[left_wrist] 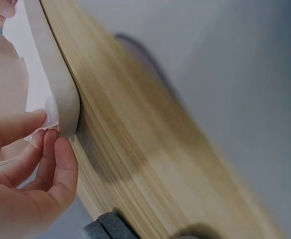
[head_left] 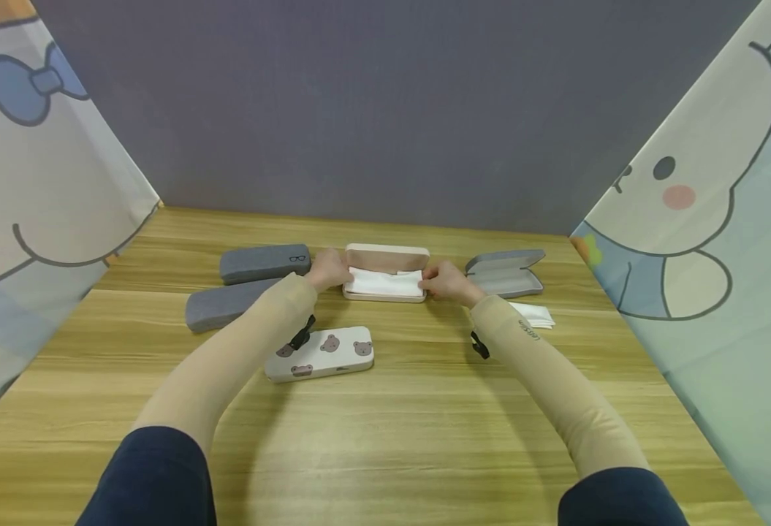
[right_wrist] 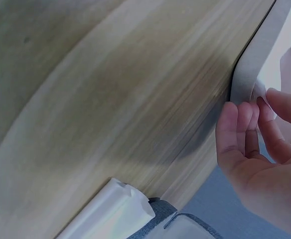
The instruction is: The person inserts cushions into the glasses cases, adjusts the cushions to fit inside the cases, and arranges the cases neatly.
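An open glasses case (head_left: 387, 256) with a pinkish lining and pale outer shell lies at the back middle of the table. Inside its base is a folded white cloth (head_left: 385, 283). At the cloth's left end, my left hand (head_left: 328, 270) pinches it between thumb and fingers, right at the rim of the case; the left wrist view shows the thumb (left_wrist: 38, 118) on top of the fabric. My right hand (head_left: 449, 283) pinches the opposite end in the same manner, its fingertips against the case's right corner in the right wrist view.
Two closed grey glasses cases (head_left: 264, 261) lie on the left, partly behind my left arm. Nearer stands a white bear-patterned case (head_left: 342, 351). To the right are an open grey case (head_left: 503, 281) and another folded white cloth (head_left: 535, 314). A dark panel (head_left: 372, 117) borders the table's back.
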Action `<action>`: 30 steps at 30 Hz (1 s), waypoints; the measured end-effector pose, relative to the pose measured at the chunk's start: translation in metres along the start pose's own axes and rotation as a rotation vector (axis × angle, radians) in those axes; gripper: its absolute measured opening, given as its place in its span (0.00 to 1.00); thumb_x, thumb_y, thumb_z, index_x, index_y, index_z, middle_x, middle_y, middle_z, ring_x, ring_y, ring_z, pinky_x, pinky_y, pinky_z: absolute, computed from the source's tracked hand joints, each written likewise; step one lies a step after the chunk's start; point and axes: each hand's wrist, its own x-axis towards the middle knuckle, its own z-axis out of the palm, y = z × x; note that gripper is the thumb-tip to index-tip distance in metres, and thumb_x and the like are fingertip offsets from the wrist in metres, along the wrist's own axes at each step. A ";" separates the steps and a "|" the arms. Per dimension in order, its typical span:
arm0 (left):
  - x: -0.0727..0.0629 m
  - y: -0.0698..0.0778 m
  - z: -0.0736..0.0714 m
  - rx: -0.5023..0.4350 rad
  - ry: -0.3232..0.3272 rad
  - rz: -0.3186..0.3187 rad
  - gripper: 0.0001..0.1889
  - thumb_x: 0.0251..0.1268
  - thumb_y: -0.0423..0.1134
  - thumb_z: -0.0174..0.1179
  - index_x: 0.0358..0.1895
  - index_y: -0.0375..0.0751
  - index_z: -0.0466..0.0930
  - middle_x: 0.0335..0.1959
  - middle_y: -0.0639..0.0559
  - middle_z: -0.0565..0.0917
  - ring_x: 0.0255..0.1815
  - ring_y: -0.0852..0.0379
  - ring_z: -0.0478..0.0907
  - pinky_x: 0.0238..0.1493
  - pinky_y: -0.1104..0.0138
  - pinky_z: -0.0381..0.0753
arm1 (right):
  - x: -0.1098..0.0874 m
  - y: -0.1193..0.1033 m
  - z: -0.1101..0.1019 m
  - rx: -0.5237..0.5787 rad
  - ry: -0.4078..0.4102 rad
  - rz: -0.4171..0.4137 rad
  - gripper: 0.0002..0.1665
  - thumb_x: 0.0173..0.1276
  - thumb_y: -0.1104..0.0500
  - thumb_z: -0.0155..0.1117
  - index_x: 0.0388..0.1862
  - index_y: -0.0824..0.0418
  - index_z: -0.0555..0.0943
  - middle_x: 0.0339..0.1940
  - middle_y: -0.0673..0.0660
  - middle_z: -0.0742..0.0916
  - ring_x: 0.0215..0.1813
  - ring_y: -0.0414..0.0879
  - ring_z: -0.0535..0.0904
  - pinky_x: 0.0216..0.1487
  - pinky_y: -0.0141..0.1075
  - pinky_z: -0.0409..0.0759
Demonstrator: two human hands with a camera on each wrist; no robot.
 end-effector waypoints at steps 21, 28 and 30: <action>-0.002 0.002 -0.011 -0.025 -0.067 -0.082 0.24 0.71 0.47 0.51 0.15 0.45 0.59 0.13 0.56 0.58 0.15 0.61 0.56 0.22 0.69 0.61 | 0.001 0.008 -0.017 0.009 -0.039 -0.001 0.22 0.73 0.55 0.55 0.56 0.71 0.76 0.38 0.58 0.81 0.35 0.43 0.76 0.40 0.35 0.81; -0.004 0.003 -0.011 -0.212 -0.110 -0.137 0.24 0.71 0.58 0.48 0.34 0.37 0.69 0.35 0.46 0.71 0.36 0.51 0.73 0.48 0.57 0.83 | -0.006 -0.006 -0.021 0.105 -0.113 0.102 0.32 0.76 0.52 0.49 0.68 0.73 0.61 0.47 0.61 0.75 0.45 0.48 0.75 0.51 0.40 0.81; -0.005 0.004 -0.011 -0.244 -0.119 -0.141 0.30 0.71 0.60 0.45 0.52 0.31 0.69 0.50 0.39 0.72 0.49 0.45 0.76 0.52 0.54 0.82 | -0.006 -0.007 -0.021 0.127 -0.143 0.122 0.38 0.77 0.48 0.47 0.72 0.73 0.55 0.57 0.68 0.73 0.56 0.55 0.75 0.58 0.45 0.79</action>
